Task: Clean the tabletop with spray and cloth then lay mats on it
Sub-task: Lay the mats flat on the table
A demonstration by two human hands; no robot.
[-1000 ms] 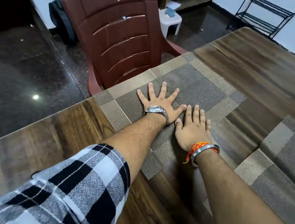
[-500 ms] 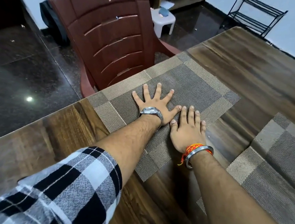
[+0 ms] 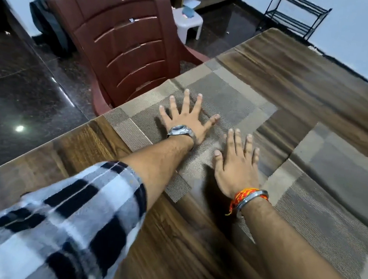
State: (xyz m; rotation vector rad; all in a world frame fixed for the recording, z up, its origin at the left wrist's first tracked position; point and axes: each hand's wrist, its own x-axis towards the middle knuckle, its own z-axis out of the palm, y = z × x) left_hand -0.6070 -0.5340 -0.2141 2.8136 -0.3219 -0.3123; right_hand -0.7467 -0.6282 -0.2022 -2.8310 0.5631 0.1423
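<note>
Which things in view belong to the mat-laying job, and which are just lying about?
Job: left hand and right hand, flat on the near mat; second mat; tabletop.
Lying about: brown chair; white stool; black rack.

- Table (image 3: 191, 261): dark brown wood grain, glossy.
- Near mat (image 3: 230, 94): woven grey-brown centre with a tan border and darker corner squares.
- Second mat (image 3: 332, 195): the same grey and tan blocks.
- Sleeve (image 3: 62, 213): black, white and grey check.
- Watch (image 3: 180, 130): silver metal.
- Bangle (image 3: 252, 198): silver, beside an orange, red and yellow thread (image 3: 239, 195).
- Chair (image 3: 125, 35): reddish-brown plastic, with pale flecks near the top.
- Floor (image 3: 28, 87): black speckled polished stone.
- Stool (image 3: 187, 23): white.
- Rack (image 3: 296, 14): black.
- Wall (image 3: 352, 31): white.
</note>
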